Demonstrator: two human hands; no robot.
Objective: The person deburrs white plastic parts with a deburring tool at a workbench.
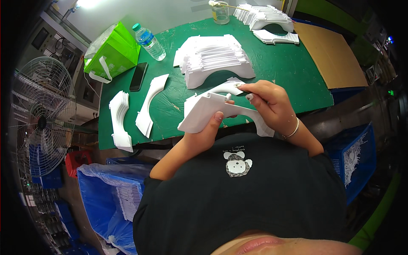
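My left hand (pixel 205 132) grips a white curved plastic part (pixel 199 114) above the table's near edge, with the thumb on its broad end. The part's arched arm stretches to the right, below my right hand (pixel 275 104). That hand is closed in a pinch; a dark sliver shows at its fingertips, too small to name. Just behind the held part lies another white arched part (pixel 222 88), partly hidden. Farther back stands a large stack of white curved parts (pixel 219 59). To the left are a single curved part (pixel 145 108) and a smaller stack (pixel 120 114).
On the green table (pixel 284 76) are a phone (pixel 138 76), a water bottle (pixel 149 42), a green bag (pixel 117 51), a glass jar (pixel 220 15) and a far stack (pixel 265 19). Cardboard (pixel 331 55) lies at right. Blue bins (pixel 95 204) and a fan (pixel 42 121) stand around.
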